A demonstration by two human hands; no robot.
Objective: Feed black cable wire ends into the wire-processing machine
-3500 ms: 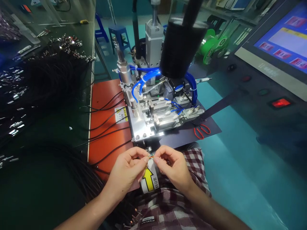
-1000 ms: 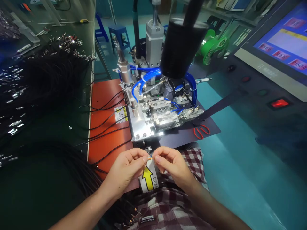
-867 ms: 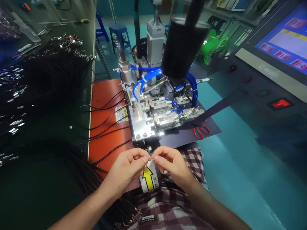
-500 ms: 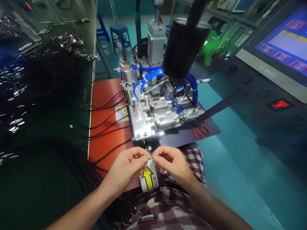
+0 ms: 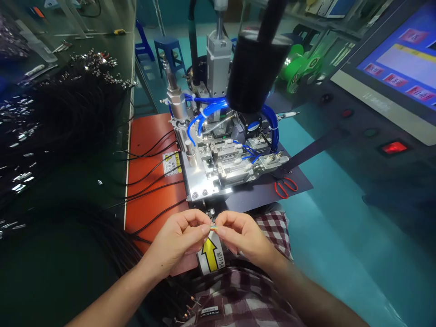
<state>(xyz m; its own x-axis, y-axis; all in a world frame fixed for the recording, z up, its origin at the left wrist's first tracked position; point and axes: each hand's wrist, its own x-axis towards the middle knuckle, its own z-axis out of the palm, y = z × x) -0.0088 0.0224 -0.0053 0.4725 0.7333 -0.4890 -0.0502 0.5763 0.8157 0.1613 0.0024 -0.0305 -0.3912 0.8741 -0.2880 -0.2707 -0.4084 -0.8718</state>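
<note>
Thin coloured wires (image 5: 213, 228) stretch across the small gap between my fingertips, just in front of the machine. My left hand (image 5: 182, 238) pinches them between thumb and forefinger from one side. From the other side, my right hand (image 5: 243, 234) pinches the same wires, its fingers curled. The wires' ends are hidden inside my fingers. Right under my hands is a white label with a yellow arrow (image 5: 210, 256). Beyond my fingertips stands the metal machine (image 5: 218, 159), with blue air tubes (image 5: 213, 109) looping over it.
Black cables (image 5: 155, 175) run over the orange board (image 5: 146, 131) at left. A large heap of black cables (image 5: 78, 100) lies on the dark table. Red-handled scissors (image 5: 286, 187) rest right of the machine. A control screen (image 5: 402, 68) stands at upper right, a black cylinder (image 5: 255, 72) overhead.
Both hands stay pinched on the wires, which now look straighter and closer together. My right hand has shifted slightly left and down. The view has moved a little.
</note>
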